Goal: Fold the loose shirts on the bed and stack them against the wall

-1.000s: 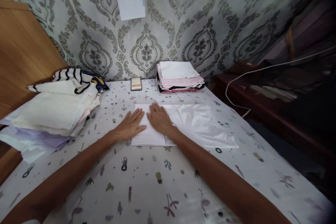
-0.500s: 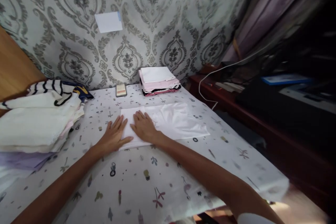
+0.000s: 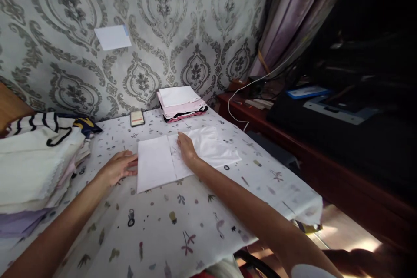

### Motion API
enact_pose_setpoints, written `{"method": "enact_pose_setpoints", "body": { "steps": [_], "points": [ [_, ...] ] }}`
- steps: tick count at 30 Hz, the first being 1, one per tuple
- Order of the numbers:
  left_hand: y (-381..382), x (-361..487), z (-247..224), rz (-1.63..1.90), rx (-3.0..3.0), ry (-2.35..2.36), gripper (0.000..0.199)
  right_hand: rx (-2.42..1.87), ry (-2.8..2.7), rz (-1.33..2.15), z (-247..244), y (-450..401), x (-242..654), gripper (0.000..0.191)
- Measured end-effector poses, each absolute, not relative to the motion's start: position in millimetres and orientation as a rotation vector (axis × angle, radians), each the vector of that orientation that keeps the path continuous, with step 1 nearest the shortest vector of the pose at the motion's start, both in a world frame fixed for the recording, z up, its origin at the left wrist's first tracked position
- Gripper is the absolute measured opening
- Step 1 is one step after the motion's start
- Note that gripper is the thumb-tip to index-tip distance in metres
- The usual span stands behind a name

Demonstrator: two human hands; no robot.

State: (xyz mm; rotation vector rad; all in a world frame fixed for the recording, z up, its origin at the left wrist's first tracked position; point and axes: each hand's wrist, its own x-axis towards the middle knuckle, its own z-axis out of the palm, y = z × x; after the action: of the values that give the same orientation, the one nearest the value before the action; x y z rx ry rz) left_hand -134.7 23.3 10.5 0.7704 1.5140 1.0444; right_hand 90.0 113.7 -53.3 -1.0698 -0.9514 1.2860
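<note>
A white garment (image 3: pixel 208 145) lies across the patterned sheet, its left part folded into a flat, smooth panel (image 3: pixel 154 163). The right part is wrinkled and tapers toward the right. At the panel's left edge is my left hand (image 3: pixel 120 167), fingers extended and apart, their tips at the cloth. My right hand (image 3: pixel 187 148) rests on its side on the garment, just right of the panel's fold, with fingers stretched out. Neither hand grips the cloth.
Left of me is a pile of light clothes (image 3: pixel 29 165), with a striped garment (image 3: pixel 39 124) on it. A folded stack (image 3: pixel 180 100) stands by the wall, near a small card-like item (image 3: pixel 137 118). At right, a dark red cabinet (image 3: pixel 276 134) carries a white cable (image 3: pixel 230 106).
My left hand has moved left off the cloth to its edge. My right hand has turned from palm-down onto its side, farther right along the garment. The camera view has turned right.
</note>
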Motion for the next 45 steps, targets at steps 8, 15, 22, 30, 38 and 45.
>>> {"method": "enact_pose_setpoints", "body": {
  "steps": [8, 15, 22, 30, 38, 45],
  "points": [
    [44, -113, 11, 0.917, 0.716, 1.562, 0.029, -0.889, -0.630, 1.467, -52, 115, 89, 0.045],
    [78, -14, 67, 1.012, 1.135, 1.272, 0.030, -0.733, -0.469, 1.662, -29, 108, 133, 0.056],
    [85, 62, 14, 0.944, 1.970, 1.415, 0.045, -0.536, -0.334, 1.891, -31, 95, 182, 0.070],
    [86, 101, -11, 0.488, 2.368, 1.693, 0.064, -0.455, -0.286, 1.910, -27, 106, 202, 0.072],
    [102, 163, -15, 0.375, 2.360, 1.676, 0.065, -0.566, -0.268, 1.864, -37, 130, 264, 0.066],
    [108, 174, -26, 0.437, 2.334, 1.631, 0.067, -0.786, -0.537, 1.742, -46, 140, 273, 0.068]
  ]
}}
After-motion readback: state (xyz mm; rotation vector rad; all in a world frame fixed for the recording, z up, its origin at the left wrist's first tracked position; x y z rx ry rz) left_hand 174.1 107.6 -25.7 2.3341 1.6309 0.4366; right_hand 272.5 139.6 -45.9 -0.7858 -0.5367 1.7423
